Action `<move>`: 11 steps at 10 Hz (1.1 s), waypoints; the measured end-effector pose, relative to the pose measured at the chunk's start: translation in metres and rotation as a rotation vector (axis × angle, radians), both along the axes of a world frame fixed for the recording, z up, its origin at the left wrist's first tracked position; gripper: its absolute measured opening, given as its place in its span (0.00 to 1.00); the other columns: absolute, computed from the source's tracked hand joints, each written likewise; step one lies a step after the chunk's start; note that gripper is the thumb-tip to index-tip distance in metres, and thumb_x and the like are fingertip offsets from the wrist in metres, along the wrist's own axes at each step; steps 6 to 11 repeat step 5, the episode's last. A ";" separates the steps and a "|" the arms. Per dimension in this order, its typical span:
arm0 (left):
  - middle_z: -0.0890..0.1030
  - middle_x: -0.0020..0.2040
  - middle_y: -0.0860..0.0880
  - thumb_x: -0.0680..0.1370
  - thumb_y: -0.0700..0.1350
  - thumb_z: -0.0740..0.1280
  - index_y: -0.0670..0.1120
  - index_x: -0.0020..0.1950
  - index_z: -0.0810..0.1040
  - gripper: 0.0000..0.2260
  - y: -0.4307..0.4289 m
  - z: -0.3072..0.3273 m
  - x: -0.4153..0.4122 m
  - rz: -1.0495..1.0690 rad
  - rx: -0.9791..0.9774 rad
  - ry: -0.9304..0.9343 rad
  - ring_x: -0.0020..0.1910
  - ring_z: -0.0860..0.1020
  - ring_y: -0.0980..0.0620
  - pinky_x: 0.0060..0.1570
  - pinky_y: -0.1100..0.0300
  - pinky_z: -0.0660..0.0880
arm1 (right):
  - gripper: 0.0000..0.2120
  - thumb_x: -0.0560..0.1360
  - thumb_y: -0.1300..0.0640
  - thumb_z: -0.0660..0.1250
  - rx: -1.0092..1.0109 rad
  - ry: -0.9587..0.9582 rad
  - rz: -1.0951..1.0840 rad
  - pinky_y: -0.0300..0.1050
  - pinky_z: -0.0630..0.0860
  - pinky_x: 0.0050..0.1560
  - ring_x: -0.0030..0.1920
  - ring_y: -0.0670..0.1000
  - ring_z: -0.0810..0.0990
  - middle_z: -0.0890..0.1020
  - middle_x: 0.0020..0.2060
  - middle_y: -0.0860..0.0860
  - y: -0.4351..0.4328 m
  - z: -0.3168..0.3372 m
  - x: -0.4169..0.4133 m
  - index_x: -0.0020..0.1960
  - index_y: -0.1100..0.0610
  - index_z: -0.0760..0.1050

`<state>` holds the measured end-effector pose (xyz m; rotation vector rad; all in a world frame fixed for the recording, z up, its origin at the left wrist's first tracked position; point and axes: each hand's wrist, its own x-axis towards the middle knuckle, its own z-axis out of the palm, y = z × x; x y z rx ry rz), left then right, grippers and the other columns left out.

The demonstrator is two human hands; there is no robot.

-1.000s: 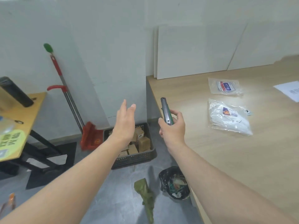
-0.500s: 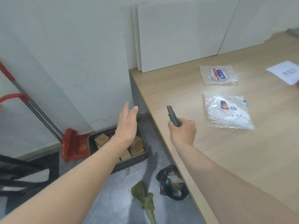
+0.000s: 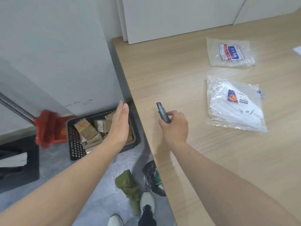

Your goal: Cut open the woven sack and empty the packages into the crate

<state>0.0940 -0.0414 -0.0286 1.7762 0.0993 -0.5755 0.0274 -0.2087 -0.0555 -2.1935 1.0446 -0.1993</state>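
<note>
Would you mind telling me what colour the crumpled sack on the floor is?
Olive green; the sack shows in the head view.

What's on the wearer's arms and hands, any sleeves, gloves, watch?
Nothing worn: left hand and right hand are bare, without gloves, rings or watch. Both forearms are uncovered up to the frame edge, with no sleeve in view and no markings.

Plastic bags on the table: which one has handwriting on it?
The nearer, fuller plastic bag, closest to the right hand, has dark handwriting; the farther bag shows only a red-and-blue printed label.
</note>
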 end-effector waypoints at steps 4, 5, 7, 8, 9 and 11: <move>0.58 0.84 0.59 0.74 0.73 0.49 0.61 0.84 0.54 0.38 0.008 -0.061 -0.011 0.024 0.106 0.052 0.82 0.58 0.54 0.80 0.43 0.58 | 0.16 0.75 0.45 0.74 -0.032 -0.020 0.039 0.53 0.76 0.58 0.50 0.54 0.78 0.76 0.50 0.49 0.002 -0.046 -0.004 0.60 0.47 0.78; 0.59 0.83 0.58 0.72 0.75 0.50 0.61 0.83 0.55 0.41 0.018 -0.064 -0.012 0.050 0.097 0.073 0.82 0.59 0.53 0.80 0.42 0.58 | 0.24 0.73 0.41 0.74 -0.131 0.033 0.010 0.50 0.72 0.62 0.53 0.53 0.76 0.75 0.54 0.50 0.003 -0.040 -0.009 0.67 0.47 0.75; 0.59 0.83 0.58 0.72 0.75 0.50 0.61 0.83 0.55 0.41 0.018 -0.064 -0.012 0.050 0.097 0.073 0.82 0.59 0.53 0.80 0.42 0.58 | 0.24 0.73 0.41 0.74 -0.131 0.033 0.010 0.50 0.72 0.62 0.53 0.53 0.76 0.75 0.54 0.50 0.003 -0.040 -0.009 0.67 0.47 0.75; 0.59 0.83 0.58 0.72 0.75 0.50 0.61 0.83 0.55 0.41 0.018 -0.064 -0.012 0.050 0.097 0.073 0.82 0.59 0.53 0.80 0.42 0.58 | 0.24 0.73 0.41 0.74 -0.131 0.033 0.010 0.50 0.72 0.62 0.53 0.53 0.76 0.75 0.54 0.50 0.003 -0.040 -0.009 0.67 0.47 0.75; 0.59 0.83 0.58 0.72 0.75 0.50 0.61 0.83 0.55 0.41 0.018 -0.064 -0.012 0.050 0.097 0.073 0.82 0.59 0.53 0.80 0.42 0.58 | 0.24 0.73 0.41 0.74 -0.131 0.033 0.010 0.50 0.72 0.62 0.53 0.53 0.76 0.75 0.54 0.50 0.003 -0.040 -0.009 0.67 0.47 0.75; 0.59 0.83 0.58 0.72 0.75 0.50 0.61 0.83 0.55 0.41 0.018 -0.064 -0.012 0.050 0.097 0.073 0.82 0.59 0.53 0.80 0.42 0.58 | 0.24 0.73 0.41 0.74 -0.131 0.033 0.010 0.50 0.72 0.62 0.53 0.53 0.76 0.75 0.54 0.50 0.003 -0.040 -0.009 0.67 0.47 0.75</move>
